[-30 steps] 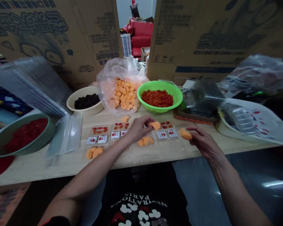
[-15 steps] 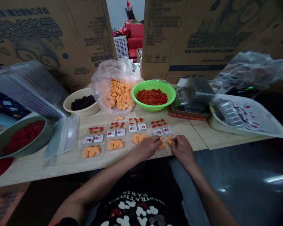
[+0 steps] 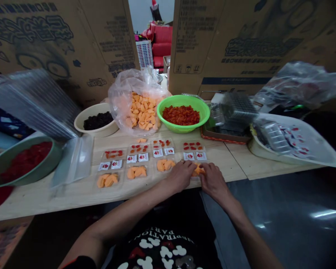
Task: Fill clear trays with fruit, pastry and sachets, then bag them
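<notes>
Both hands meet over the front compartment of the rightmost clear plastic tray (image 3: 202,146). Chunky orange pieces (image 3: 197,170) lie there, partly covered by fingers. My left hand (image 3: 182,175), a ring on one finger, has its bent fingertips closed at the left side of these pieces. My right hand (image 3: 215,179) pinches at their right side. Behind the fingers, two small white printed sachets (image 3: 194,156) fill the middle of this tray, and red and orange dried bits (image 3: 192,146) its back. To the left, three similar trays (image 3: 137,160) hold the same contents.
At the back stand a cream bowl (image 3: 106,130) of dark fruit, a plastic bag (image 3: 120,87) of orange pieces and a green bowl (image 3: 168,125) of red-orange bits. A white tub (image 3: 322,158) with sachets is right; stacked clear lids (image 3: 42,101) and a dull green bowl (image 3: 25,177) are left.
My right hand has moved left with its orange piece to the tray, closing the gap between the hands. The orange pieces there now sit together. The rightmost tray has shifted slightly right.
</notes>
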### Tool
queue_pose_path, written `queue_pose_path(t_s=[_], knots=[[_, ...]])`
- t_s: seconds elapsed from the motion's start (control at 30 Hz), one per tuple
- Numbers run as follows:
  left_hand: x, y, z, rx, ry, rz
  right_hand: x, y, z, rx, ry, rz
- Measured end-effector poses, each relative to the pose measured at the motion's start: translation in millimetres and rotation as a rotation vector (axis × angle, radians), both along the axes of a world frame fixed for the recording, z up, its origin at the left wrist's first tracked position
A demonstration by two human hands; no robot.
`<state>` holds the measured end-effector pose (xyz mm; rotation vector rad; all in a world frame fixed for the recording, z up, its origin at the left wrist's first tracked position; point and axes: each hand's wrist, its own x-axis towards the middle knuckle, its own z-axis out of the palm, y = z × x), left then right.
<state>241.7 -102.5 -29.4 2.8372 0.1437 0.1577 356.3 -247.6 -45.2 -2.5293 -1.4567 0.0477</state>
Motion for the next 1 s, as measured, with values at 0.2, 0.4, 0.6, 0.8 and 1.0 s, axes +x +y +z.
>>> queue_pose_path(t_s=[0.2, 0.4, 0.6, 0.8, 1.0], knots=[[0, 1, 5.4, 0.030, 0.059, -0.066, -4, 9, 8.1, -0.155, -0.067, -0.072], [1, -1, -0.9, -0.026, 0.000, -0.004, 9, 5, 12.6, 0.048, 0.084, -0.256], [-2, -13, 1.0, 0.050, -0.002, -0.062, 5, -15, -1.3, 0.172, -0.026, -0.120], [-30, 82, 30.9, -0.063, -0.020, 0.347, 34, -17, -4.9, 0.333, -0.039, -0.048], [-54, 212, 50.9, -0.053, 0.245, 0.688, 34, 29, 14.3, 0.364, 0.083, 0.037]])
